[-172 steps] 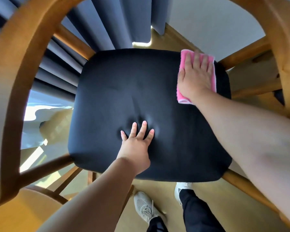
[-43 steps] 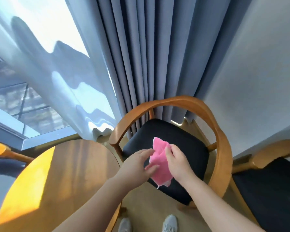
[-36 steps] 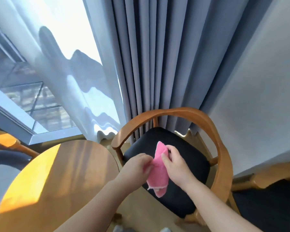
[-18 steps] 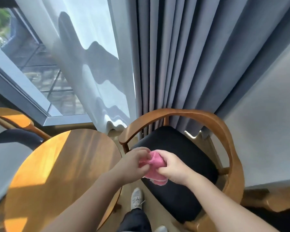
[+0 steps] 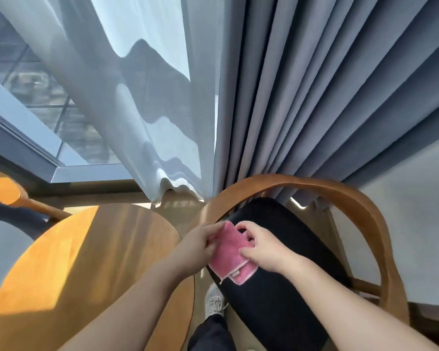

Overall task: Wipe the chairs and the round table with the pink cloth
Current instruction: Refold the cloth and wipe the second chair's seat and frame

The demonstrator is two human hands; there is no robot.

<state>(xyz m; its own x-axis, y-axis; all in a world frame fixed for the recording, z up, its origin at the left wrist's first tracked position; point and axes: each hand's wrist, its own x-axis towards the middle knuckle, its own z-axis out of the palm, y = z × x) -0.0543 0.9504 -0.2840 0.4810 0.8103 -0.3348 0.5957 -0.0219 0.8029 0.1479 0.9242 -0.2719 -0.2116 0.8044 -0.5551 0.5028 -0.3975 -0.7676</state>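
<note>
The pink cloth [image 5: 230, 253] is folded into a small pad and held in the air between both hands, over the gap between table and chair. My left hand [image 5: 200, 245] pinches its left edge. My right hand [image 5: 262, 249] grips its right edge with the thumb on top. Under the hands on the right stands a wooden chair [image 5: 360, 206] with a curved back and a black seat [image 5: 284, 274]. The round wooden table [image 5: 91, 262] lies at the lower left, partly sunlit.
Grey curtains [image 5: 302, 97] and a sheer white curtain [image 5: 137, 97] hang behind the chair, with a window [image 5: 23, 79] to the left. Another chair [image 5: 8, 206] shows at the left edge. My shoe [image 5: 213, 302] stands on the floor between table and chair. A pale wall [image 5: 416, 224] is on the right.
Earlier my right hand wiped the black seat with the cloth. Since then I have stood up, and both hands have folded the cloth from a loose hanging piece into a flat pad.
</note>
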